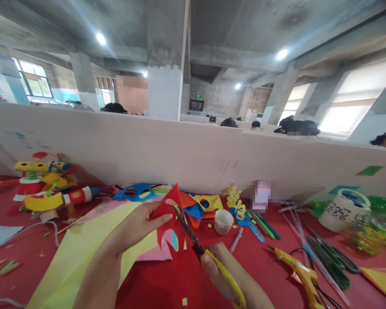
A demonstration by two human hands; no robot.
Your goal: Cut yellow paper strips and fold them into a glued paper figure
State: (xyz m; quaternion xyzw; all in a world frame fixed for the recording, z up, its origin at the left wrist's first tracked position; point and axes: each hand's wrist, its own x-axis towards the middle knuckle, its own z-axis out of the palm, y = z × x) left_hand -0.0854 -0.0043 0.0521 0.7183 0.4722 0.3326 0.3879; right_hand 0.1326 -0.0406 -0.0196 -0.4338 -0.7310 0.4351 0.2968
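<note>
A left hand (144,221) is pinching a rounded red sheet piece (164,209) between thumb and fingers, above the red-covered table (154,285); this grip is probably steadying the edge that is facing the blades. A right hand (217,266) is gripping a pair of yellow-handled scissors with dark blades (189,234), its fingers wrapping the handles, so that the tips are pointing away from the body and toward the red piece. Whether the blades are biting into the sheet is not clear. The long pale-yellow sheet (70,262) is lying beneath the left forearm, partly over pink paper, seemingly as stock within reach. Blue and yellow cut-outs are clustering behind the hands, likely pushed back to free working room. The small white cup (223,225) is standing upright just beyond the right hand. To the right, the yellow glue gun (297,270) is lying with its nozzle pointing away from the wearer, perhaps leaving its grip on the near side for easy pickup; green-handled scissors (333,257) are resting beside it, and a white lettered bucket (337,214) is standing farther back, apparently serving as a container.
</note>
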